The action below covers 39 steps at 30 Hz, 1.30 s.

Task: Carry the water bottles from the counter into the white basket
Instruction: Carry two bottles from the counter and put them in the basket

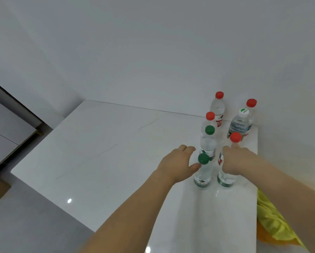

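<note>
While seven bottles stand upright at the counter (pixel 116 143)'s right end, the left hand (pixel 176 165) reaches w/ loosely spread fingers, thumb touching the green-capped bottle (pixel 203 172); right hand (pixel 234 159) wraps the red-capped bottle (pixel 228 172). Basket not visible.

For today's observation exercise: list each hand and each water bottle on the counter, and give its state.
Left hand: open, thumb touching the near green-capped bottle.
Right hand: grips the near red-capped bottle.
Second green-capped bottle: upright, capped.
Three rear red-capped bottles: upright, capped.
White-capped bottle: upright, capped.
</note>
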Each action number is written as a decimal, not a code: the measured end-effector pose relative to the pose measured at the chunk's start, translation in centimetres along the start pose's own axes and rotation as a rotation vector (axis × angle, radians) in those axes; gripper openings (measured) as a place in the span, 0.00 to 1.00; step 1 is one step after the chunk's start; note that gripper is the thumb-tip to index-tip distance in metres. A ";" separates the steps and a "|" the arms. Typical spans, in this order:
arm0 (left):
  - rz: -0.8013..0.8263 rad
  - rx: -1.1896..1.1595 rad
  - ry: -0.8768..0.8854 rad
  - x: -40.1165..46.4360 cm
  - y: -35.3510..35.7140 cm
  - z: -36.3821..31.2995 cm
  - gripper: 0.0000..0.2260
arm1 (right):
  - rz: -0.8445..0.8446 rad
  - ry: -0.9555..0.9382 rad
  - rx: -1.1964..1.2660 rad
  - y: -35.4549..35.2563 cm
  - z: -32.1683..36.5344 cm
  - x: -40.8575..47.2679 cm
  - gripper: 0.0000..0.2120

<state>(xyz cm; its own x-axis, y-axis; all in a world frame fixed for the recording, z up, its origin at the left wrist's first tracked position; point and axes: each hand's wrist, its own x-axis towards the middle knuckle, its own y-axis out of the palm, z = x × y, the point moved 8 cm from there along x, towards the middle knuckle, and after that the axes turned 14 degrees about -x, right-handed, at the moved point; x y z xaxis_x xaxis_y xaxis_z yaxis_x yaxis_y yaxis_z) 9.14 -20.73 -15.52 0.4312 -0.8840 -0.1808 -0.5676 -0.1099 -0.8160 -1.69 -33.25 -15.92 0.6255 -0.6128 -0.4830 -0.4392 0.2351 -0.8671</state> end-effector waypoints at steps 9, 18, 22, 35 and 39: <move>-0.063 -0.045 0.005 2.0 2.5 -0.9 0.12 | -0.050 -0.121 0.233 -0.2 -0.3 1.9 0.12; -0.227 -0.253 -0.167 -1.5 -7.5 4.4 0.10 | -0.086 -0.206 0.271 -8.0 5.8 -0.7 0.17; -0.319 -0.336 -0.188 -4.2 -13.1 8.9 0.10 | -0.139 -0.197 0.274 -11.5 11.5 -1.7 0.17; -0.448 -0.427 -0.078 -10.5 -31.4 25.5 0.10 | -0.257 -0.158 0.355 -21.0 35.2 -3.1 0.19; -0.515 -0.467 -0.108 -12.3 -35.9 29.7 0.10 | -0.254 -0.204 0.383 -23.1 39.9 -2.9 0.15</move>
<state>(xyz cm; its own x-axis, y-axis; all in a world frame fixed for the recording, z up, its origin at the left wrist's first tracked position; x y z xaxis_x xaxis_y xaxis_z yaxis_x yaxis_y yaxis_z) 45.03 7.53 -0.33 0.7795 -0.6197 0.0917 -0.5041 -0.7075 -0.4954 32.39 -6.74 0.66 0.8122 -0.5352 -0.2321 -0.0127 0.3815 -0.9243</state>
